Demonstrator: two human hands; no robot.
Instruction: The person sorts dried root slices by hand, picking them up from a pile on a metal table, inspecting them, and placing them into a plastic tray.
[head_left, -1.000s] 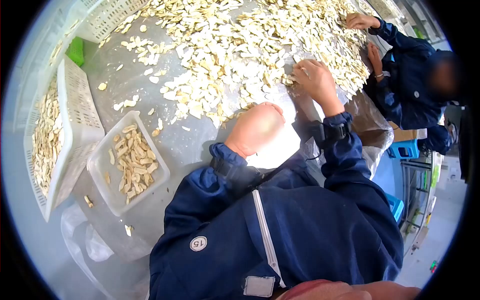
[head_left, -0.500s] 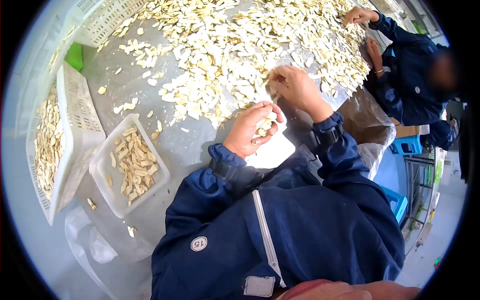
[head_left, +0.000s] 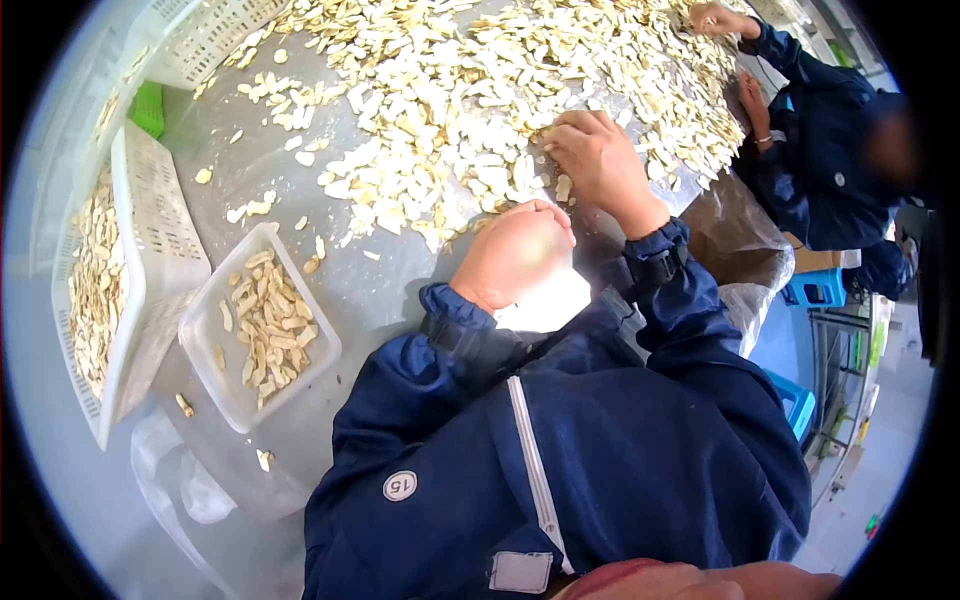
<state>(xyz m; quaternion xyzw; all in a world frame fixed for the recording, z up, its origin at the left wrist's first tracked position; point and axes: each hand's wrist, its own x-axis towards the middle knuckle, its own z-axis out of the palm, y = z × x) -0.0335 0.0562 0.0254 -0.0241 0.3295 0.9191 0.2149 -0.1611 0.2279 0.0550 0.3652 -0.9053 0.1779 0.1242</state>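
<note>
A broad spread of pale dried slices (head_left: 430,130), cream with brownish edges, lies on the metal table. My left hand (head_left: 520,250) is closed in a fist at the near edge of the spread, back of the hand up. Slices showed in its palm a moment ago; now the fingers cover them. Slightly farther right, my right hand (head_left: 600,170) bends its fingers down onto the slices, fingertips at the pile. Whatever sits under those fingertips is hidden. A bright white patch (head_left: 550,305) glares below my left hand.
Left of my hands is a clear plastic tray (head_left: 325,340) holding browner slices. Beyond it, a white perforated basket (head_left: 165,225) of slices stands tilted. A co-worker's hand (head_left: 715,20) is over the far right slices. A plastic bag (head_left: 765,235) hangs at the right edge.
My left hand has turned over and closed, hiding the slices seen in its palm. My right hand has moved slightly up and away, its fingers now lower on the pile.
</note>
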